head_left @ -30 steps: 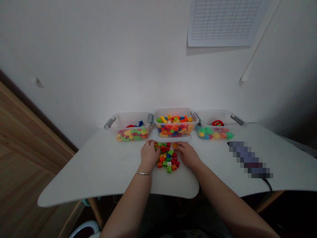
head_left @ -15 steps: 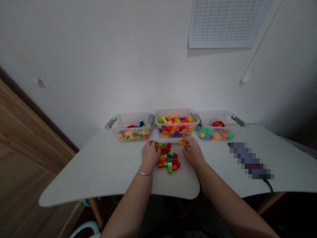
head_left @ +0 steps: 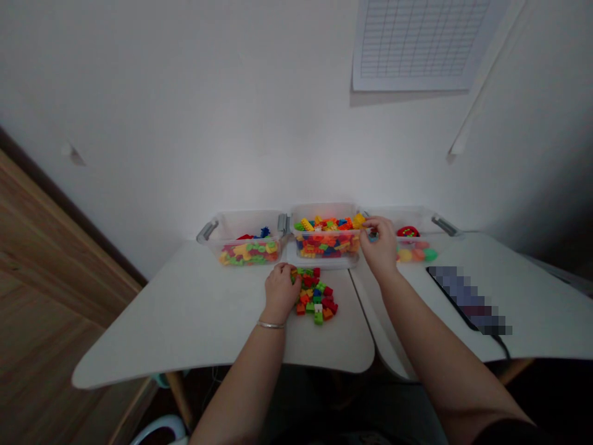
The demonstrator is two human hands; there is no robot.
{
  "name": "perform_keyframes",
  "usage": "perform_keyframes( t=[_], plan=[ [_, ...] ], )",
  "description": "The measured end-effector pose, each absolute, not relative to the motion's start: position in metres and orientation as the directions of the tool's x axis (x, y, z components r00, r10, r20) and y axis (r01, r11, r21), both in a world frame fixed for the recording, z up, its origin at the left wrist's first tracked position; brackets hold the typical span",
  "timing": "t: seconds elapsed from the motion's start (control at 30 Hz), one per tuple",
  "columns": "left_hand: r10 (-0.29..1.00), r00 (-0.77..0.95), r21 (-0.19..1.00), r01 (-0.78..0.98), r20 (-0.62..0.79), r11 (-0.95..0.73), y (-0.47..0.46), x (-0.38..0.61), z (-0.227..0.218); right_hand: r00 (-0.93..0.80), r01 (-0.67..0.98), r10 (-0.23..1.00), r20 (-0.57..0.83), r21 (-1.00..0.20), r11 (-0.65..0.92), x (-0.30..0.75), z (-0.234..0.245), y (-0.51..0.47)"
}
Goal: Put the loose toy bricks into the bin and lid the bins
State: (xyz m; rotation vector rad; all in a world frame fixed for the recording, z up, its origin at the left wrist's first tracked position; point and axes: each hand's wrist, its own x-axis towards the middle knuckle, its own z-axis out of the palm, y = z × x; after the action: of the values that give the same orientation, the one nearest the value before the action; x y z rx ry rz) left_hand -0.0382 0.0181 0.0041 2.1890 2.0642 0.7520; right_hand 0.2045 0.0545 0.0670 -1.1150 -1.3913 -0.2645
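A pile of small building blocks [head_left: 317,296] in red, green, orange, blue and white lies on the white table. My left hand [head_left: 281,288], with a bracelet at its wrist, rests against the pile's left side. Its fingers are curled down at the blocks, and what lies under them is hidden. My right hand [head_left: 380,246] pinches a yellow building block [head_left: 359,220] at the right end of the middle clear bin [head_left: 328,234]. More blocks of many colours fill that bin, which stands on a white lid [head_left: 296,262].
To the left stands a clear bin [head_left: 245,219] with coloured pieces. The right clear bin [head_left: 424,217] holds coloured balls and a red round thing [head_left: 408,232]; my right hand partly covers it. A phone [head_left: 463,296] with a cable lies on the right. A seam splits the table [head_left: 185,309].
My right hand has moved up and away from the pile to the middle bin's right end, carrying the yellow block. My left hand has stayed where it was.
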Motion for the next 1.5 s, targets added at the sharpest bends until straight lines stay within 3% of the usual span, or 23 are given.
perform_keyframes(
  t=[0.2,0.4,0.6,0.77,0.9,1.03,1.17,1.3,1.5],
  plan=[
    [0.946,-0.004,0.366,0.922,0.324,-0.122,0.018,-0.04,0.002,0.119,0.816,0.577,0.808,-0.411,0.406,0.208,0.068,0.077],
    [0.945,0.006,0.357,0.925,0.328,-0.13,0.018,-0.04,0.003,0.091,0.833,0.628,0.773,-0.405,0.378,0.209,0.062,0.077],
    [0.946,0.006,0.345,0.931,0.324,-0.124,0.018,-0.04,0.003,-0.032,0.91,0.694,0.719,-0.266,0.317,0.209,0.058,0.072],
    [0.945,0.008,0.345,0.93,0.327,-0.127,0.017,-0.039,0.004,-0.055,0.925,0.72,0.692,-0.237,0.298,0.208,0.055,0.069],
    [0.943,0.018,0.346,0.928,0.333,-0.14,0.017,-0.04,0.005,-0.039,0.9,0.649,0.76,-0.256,0.353,0.199,0.055,0.057],
    [0.943,0.011,0.343,0.93,0.334,-0.133,0.017,-0.039,0.004,-0.1,0.812,0.581,0.807,-0.271,0.517,0.179,0.046,0.034],
    [0.945,0.002,0.347,0.93,0.328,-0.123,0.016,-0.039,0.004,-0.265,0.68,0.689,0.675,-0.375,0.63,0.159,0.023,0.015],
    [0.944,0.001,0.345,0.931,0.329,-0.121,0.017,-0.039,0.004,-0.369,0.651,0.767,0.524,-0.444,0.616,0.154,0.0,0.004],
    [0.947,0.006,0.338,0.934,0.322,-0.12,0.018,-0.038,0.004,-0.305,0.733,0.852,0.427,-0.466,0.496,0.165,-0.014,0.003]
  ],
)
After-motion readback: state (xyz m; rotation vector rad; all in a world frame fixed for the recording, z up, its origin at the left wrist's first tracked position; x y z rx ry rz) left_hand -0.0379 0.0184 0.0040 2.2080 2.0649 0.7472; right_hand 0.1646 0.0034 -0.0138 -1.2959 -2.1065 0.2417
